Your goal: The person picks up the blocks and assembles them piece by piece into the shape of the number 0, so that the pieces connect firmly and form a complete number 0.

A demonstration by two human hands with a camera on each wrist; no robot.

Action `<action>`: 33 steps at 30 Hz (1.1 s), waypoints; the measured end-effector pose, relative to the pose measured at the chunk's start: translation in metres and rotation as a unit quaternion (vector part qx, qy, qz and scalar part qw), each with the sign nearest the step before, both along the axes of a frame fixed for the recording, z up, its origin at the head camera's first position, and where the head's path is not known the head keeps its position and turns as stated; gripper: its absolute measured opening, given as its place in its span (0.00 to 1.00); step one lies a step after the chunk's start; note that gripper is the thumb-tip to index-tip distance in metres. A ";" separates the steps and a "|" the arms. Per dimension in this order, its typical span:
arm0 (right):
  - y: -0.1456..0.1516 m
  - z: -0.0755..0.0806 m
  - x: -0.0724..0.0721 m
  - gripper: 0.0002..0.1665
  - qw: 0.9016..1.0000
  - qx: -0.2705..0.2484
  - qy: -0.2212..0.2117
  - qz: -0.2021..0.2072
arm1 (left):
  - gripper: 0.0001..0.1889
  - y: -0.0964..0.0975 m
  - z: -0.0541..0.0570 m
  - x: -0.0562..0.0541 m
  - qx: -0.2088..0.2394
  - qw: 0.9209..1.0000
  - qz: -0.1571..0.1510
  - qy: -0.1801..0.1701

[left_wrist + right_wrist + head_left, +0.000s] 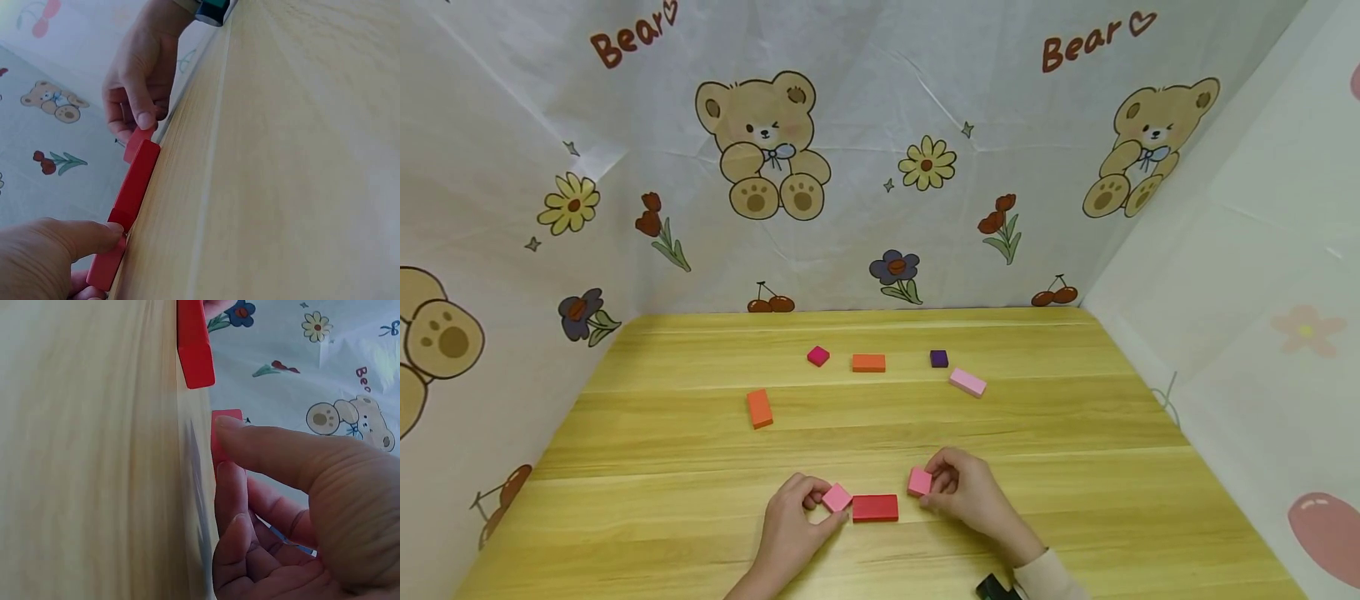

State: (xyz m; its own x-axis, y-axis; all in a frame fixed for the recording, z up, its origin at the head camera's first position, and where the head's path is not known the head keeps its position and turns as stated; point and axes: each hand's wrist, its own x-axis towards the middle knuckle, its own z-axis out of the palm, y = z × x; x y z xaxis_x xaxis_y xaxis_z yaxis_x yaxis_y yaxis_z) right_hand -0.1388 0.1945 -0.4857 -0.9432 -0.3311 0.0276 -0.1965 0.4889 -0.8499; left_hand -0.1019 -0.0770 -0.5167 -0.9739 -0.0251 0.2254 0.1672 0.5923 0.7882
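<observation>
On the near part of the table lies a red rectangular block [876,508]. My left hand [793,525] pinches a pink square block [837,498] between thumb and fingers, its corner at the left end of the red block. To the right, my right hand [972,496] pinches a second pink square block [919,482], a small gap apart from the red block. In the left wrist view the left thumb [94,239] presses on its block, against the red block's end [134,184]. The right wrist view has the right thumb [275,447] on its block [219,434].
Farther back lie two orange blocks [760,409], [868,363], a magenta block [818,356], a dark purple block [938,358] and a light pink block [967,382]. A bear-printed cloth [850,167] stands behind the wooden table [662,450]. A dark device [996,587] is by the right wrist.
</observation>
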 end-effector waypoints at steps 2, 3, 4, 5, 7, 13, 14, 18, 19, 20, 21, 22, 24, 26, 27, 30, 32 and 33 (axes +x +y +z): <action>-0.001 0.000 0.001 0.19 1.000 0.004 0.004 0.003 | 0.16 0.000 0.000 0.000 0.001 1.000 -0.001 -0.002; -0.002 0.000 0.001 0.19 1.000 0.004 0.005 0.005 | 0.16 0.000 0.000 0.000 0.002 1.000 -0.001 -0.003; -0.002 0.000 0.001 0.19 1.000 0.005 0.007 0.007 | 0.16 0.000 0.000 0.000 0.002 1.000 -0.001 -0.005; -0.003 0.000 0.001 0.19 1.000 0.003 0.009 0.009 | 0.16 0.000 0.000 0.000 0.003 1.000 -0.001 -0.006; -0.004 0.000 0.002 0.19 1.000 0.005 0.012 0.013 | 0.16 -0.001 0.000 0.000 0.003 1.000 -0.001 -0.007; -0.008 0.001 0.003 0.19 0.999 0.024 0.014 0.026 | 0.16 0.000 0.000 0.000 0.002 1.000 0.001 -0.004; -0.008 0.001 0.003 0.19 0.999 0.028 0.017 0.027 | 0.16 0.000 0.000 0.000 0.001 1.000 0.001 -0.002; -0.008 -0.001 0.003 0.19 0.998 0.038 0.032 0.031 | 0.16 0.000 -0.001 0.000 -0.004 1.000 0.002 0.007; -0.009 -0.001 0.003 0.19 0.998 0.039 0.036 0.032 | 0.16 0.000 -0.001 0.000 -0.005 1.000 0.002 0.010; -0.009 -0.002 0.003 0.19 0.998 0.040 0.040 0.033 | 0.17 0.000 -0.001 -0.001 -0.007 1.000 0.002 0.012; -0.008 -0.002 0.003 0.19 0.998 0.039 0.045 0.035 | 0.17 0.000 -0.002 -0.001 -0.009 1.000 0.002 0.014; -0.008 -0.003 0.003 0.19 0.998 0.039 0.046 0.036 | 0.17 0.000 -0.002 -0.001 -0.012 1.000 0.002 0.016; -0.008 -0.004 0.003 0.20 0.997 0.039 0.049 0.038 | 0.17 -0.001 -0.002 -0.001 -0.014 1.000 0.002 0.019; -0.009 -0.004 0.003 0.20 0.997 0.042 0.051 0.039 | 0.17 -0.001 -0.003 -0.001 -0.015 1.000 0.002 0.021; -0.009 -0.004 0.003 0.20 0.997 0.044 0.052 0.039 | 0.17 -0.001 -0.003 -0.001 -0.015 1.000 0.002 0.021; -0.009 -0.004 0.003 0.20 0.997 0.052 0.050 0.038 | 0.17 -0.001 -0.003 -0.001 -0.012 1.000 0.001 0.022; -0.009 -0.004 0.003 0.20 0.996 0.056 0.052 0.040 | 0.17 -0.001 -0.003 -0.001 -0.010 1.000 0.000 0.023; -0.009 -0.004 0.003 0.20 0.996 0.058 0.054 0.040 | 0.17 -0.001 -0.003 -0.001 -0.009 1.000 -0.001 0.022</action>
State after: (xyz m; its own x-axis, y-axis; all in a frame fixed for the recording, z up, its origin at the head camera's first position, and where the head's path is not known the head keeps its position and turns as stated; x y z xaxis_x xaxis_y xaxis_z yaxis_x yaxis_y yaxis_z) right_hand -0.1357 0.1855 -0.4897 -0.9072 -0.4121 0.0844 -0.3258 0.5612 -0.7609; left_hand -0.1025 -0.0777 -0.5197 -0.9630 -0.0199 0.2689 0.2024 0.6057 0.7696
